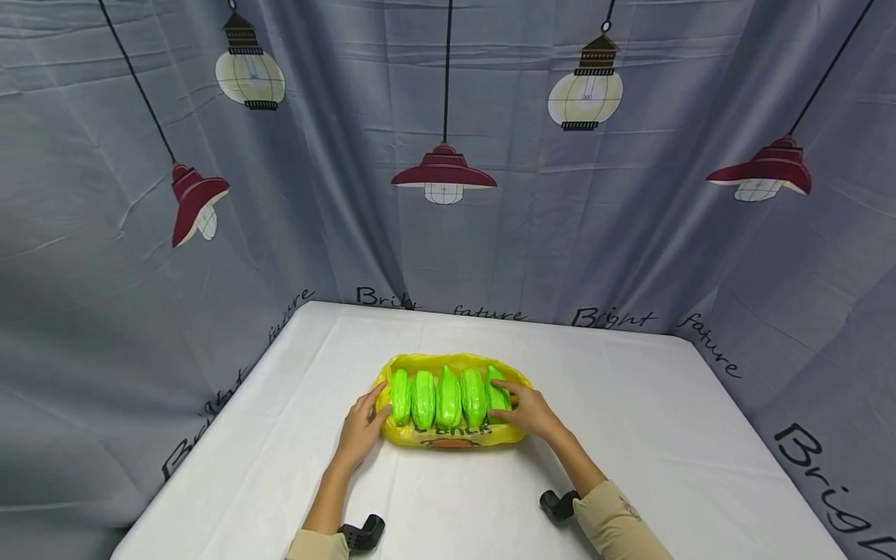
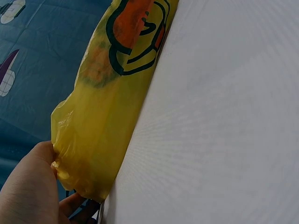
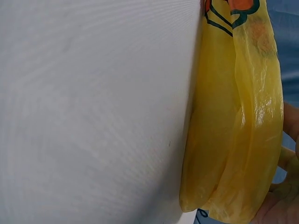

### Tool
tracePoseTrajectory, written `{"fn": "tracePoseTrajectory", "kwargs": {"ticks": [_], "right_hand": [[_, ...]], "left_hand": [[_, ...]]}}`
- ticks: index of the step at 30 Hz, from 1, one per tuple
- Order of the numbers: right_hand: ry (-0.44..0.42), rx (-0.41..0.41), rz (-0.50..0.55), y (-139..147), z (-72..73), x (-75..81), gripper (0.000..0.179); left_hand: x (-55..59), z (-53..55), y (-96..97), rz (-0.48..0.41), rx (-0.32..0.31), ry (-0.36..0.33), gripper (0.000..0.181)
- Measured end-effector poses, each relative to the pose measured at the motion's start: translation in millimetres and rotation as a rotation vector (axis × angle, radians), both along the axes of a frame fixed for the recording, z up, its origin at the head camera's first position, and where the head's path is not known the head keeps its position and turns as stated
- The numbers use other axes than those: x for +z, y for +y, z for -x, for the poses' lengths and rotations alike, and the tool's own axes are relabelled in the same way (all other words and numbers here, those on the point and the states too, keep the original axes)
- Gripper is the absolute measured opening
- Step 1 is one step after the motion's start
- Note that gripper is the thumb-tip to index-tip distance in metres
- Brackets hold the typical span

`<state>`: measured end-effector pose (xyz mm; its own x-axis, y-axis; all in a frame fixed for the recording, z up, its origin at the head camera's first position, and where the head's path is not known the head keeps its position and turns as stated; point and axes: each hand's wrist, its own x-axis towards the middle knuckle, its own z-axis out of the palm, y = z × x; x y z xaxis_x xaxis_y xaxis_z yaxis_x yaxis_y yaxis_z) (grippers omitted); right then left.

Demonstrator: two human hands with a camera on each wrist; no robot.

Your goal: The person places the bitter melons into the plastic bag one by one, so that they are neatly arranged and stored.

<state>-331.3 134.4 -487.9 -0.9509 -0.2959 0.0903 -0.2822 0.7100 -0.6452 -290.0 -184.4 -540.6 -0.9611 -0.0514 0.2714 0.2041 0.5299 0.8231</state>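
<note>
A yellow plastic bag (image 1: pixel 455 438), printed with dark lettering and an orange figure, is spread like a shallow basket on the white table. Several bright green, long, ridged vegetables (image 1: pixel 448 398) lie side by side inside it. At the bag's left end my left hand (image 1: pixel 359 428) grips the edge, thumb on the near side; the left wrist view shows fingers round the end of the yellow bag (image 2: pixel 100 135). My right hand (image 1: pixel 530 411) holds the rightmost green vegetable (image 1: pixel 495 395) between thumb and fingers. The right wrist view hides that vegetable behind the bag's wall (image 3: pixel 233 121).
The white tablecloth (image 1: pixel 630 404) stretches around the bag on all sides. Grey-blue curtains (image 1: pixel 336 194) printed with lamps and lettering hang behind and at both sides. Black wrist devices (image 1: pixel 364 533) are worn at both forearms.
</note>
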Motion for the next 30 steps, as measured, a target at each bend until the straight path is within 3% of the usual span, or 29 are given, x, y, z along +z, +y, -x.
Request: {"fn": "tracePoseTrajectory", "kwargs": {"ticks": [11,21,26,30], "right_hand": [[-0.002,0.001,-0.007,4,-1.2,3.9,0.060],[-0.014,0.035,0.019,17,-6.3,23.3,0.065],[-0.035,0.037,0.061,26,-5.5,41.0,0.066],[-0.042,0.041,0.076,37,-3.3,60.9,0.067]], "left_hand": [[1.0,1.2,4.0,-0.007,-0.012,-0.016,0.050],[-2.0,4.7,6.8,-0.030,-0.019,0.016,0.048],[-0.2,6.7,1.8,-0.142,-0.022,-0.026,0.046],[9.0,8.6,-8.7,-0.332,-0.015,-0.076,0.047]]}}
